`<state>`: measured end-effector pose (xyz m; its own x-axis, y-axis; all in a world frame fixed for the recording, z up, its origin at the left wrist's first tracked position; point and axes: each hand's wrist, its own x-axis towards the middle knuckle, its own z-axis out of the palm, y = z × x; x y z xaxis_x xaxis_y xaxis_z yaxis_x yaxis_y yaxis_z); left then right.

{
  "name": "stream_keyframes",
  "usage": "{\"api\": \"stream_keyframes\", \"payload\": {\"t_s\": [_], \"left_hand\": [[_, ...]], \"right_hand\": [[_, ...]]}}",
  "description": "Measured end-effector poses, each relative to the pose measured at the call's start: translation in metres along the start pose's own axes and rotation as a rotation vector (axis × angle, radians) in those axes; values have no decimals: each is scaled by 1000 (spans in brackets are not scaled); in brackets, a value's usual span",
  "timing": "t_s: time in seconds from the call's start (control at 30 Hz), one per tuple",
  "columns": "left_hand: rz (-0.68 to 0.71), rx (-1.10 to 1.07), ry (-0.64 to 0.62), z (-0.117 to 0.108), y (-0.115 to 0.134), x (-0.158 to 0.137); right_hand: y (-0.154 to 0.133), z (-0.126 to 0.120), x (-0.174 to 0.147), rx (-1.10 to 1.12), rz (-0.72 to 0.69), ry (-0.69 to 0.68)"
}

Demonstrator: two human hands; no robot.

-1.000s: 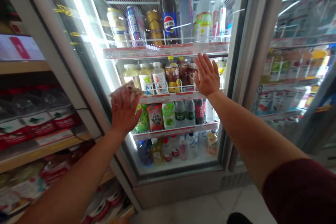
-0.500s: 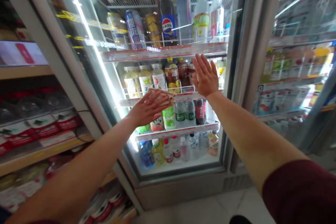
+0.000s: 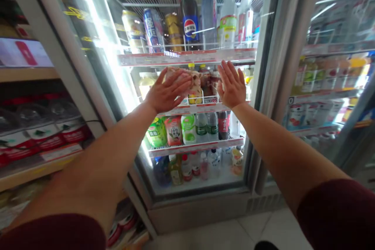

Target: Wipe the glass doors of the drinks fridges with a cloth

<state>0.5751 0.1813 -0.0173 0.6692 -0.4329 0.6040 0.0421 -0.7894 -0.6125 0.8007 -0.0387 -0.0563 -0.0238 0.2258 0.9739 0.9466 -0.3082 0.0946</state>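
A glass cooler door (image 3: 187,199) stands in front of me with lit shelves of drinks behind it. My left hand (image 3: 168,90) holds a crumpled, pinkish-beige patterned cloth (image 3: 196,79) flat against the glass, level with the second shelf. Most of the cloth is hidden beneath the fingers. To the right, my right hand (image 3: 232,86) rests palm-forward on or very near the glass, with its fingers stretched out and nothing visible in it. Behind the glass, a dark cola bottle (image 3: 190,13) is above the hands and a green carton-like pack (image 3: 156,132) is below the left one.
Open shelving (image 3: 41,168) with red-labelled bottles (image 3: 67,121) runs along the left. A second glass-fronted cooler (image 3: 328,82) stands on the right past a metal frame (image 3: 281,82). Pale floor tiles (image 3: 228,230) show at the bottom.
My left hand has moved up across the glass with the cloth, from the lower shelf edge to the second row of bottles. My right hand has stayed nearly where it was.
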Motion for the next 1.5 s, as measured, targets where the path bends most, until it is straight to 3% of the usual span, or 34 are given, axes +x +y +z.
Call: {"api": "stream_keyframes", "payload": {"t_s": [0.17, 0.27, 0.4, 0.5, 0.67, 0.9, 1.0, 1.1, 1.2, 1.3, 1.4, 1.5], "left_hand": [[-99, 44, 41, 3, 0, -5], [-141, 63, 83, 7, -1, -9], [-156, 58, 161, 13, -4, -10], [-186, 37, 191, 15, -6, -10], [-221, -13, 220, 12, -6, -9], [-218, -23, 272, 11, -4, -13], [-343, 1, 410, 16, -1, -12], [-537, 2, 458, 15, 7, -8], [-660, -43, 379, 9, 14, -3], [-704, -86, 384, 5, 17, 0], [-694, -92, 412, 4, 17, 0], [-682, -95, 422, 5, 15, -1]], "right_hand": [[-10, -3, 1, -4, 23, 30], [-47, -2, 5, 16, -46, 2], [-109, 13, 16, 77, -284, -191], [-130, 29, 21, 70, -295, -259], [-113, 34, 17, 4, -269, -207], [-53, -5, -3, -87, -316, -274], [-20, -21, -7, -126, -380, -307], [1, -28, 5, -158, -405, -213], [-2, -21, 21, -156, -289, -37], [-25, -4, 22, -138, -150, 61], [-50, 8, 11, -129, -196, -23], [-58, 6, 12, -124, -303, -165]]}}
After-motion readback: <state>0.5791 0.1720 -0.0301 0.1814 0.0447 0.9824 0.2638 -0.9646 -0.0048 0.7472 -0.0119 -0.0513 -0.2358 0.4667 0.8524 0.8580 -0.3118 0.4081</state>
